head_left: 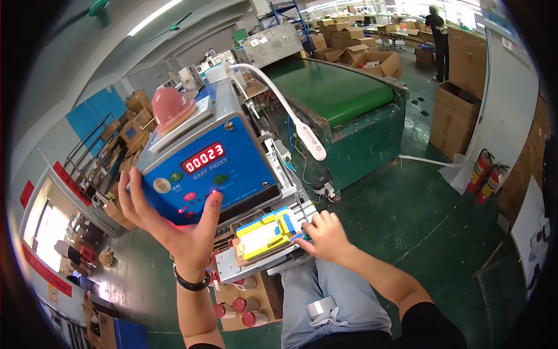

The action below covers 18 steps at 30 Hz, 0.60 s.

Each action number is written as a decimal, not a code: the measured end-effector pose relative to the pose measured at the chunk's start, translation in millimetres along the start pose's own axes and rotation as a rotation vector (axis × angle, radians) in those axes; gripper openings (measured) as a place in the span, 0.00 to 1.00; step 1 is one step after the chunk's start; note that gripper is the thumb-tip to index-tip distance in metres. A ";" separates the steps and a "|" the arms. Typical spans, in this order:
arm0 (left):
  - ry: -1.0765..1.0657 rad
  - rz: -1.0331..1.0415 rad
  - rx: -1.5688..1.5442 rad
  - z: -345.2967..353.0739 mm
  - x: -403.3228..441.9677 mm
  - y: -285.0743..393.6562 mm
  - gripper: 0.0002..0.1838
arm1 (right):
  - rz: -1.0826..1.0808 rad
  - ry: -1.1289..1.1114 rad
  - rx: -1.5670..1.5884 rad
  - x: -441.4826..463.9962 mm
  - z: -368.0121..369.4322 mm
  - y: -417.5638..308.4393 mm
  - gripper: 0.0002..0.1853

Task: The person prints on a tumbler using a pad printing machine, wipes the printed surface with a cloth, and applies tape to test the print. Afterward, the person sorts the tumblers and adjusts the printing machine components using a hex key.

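My left hand is spread in front of the blue control panel of a pad printing machine, whose red display reads 00023. Its thumb is at the panel's lower right, near a lit red light, and its fingers reach around the left edge. My right hand has its fingers curled in at the right end of a yellow and blue fixture. Whatever is between those fingertips is hidden. A white flat piece lies in the fixture. On top of the machine sits a pink dome-shaped pad.
A white lamp on a bent neck hangs right of the machine. Behind it stands a green conveyor belt. Red-capped containers stand below the fixture. A tape roll rests on my lap. A person stands far back among cardboard boxes.
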<state>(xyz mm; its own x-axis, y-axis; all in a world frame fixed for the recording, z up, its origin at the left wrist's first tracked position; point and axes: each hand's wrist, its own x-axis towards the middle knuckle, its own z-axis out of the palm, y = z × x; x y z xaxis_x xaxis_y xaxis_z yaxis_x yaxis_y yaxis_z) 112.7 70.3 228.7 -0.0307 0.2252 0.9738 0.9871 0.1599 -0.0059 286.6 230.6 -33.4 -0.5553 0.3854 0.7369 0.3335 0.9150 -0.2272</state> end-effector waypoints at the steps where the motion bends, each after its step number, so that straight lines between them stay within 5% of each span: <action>1: 0.018 0.000 0.015 2.0 0.3 -1.0 0.61 | -0.011 0.008 -0.006 5.7 4.2 -4.0 0.23; 18: -0.013 0.031 0.009 0.5 -5.1 -13.2 0.59 | 0.014 0.033 0.187 -1.6 1.7 9.8 0.27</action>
<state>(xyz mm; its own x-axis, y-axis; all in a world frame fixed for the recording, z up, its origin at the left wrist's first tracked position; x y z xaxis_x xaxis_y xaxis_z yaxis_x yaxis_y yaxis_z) 99.7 67.6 223.7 -0.0021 0.2422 0.9702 0.9862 0.1609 -0.0381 289.5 239.1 -37.9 -0.5249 0.3972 0.7528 0.1922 0.9169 -0.3498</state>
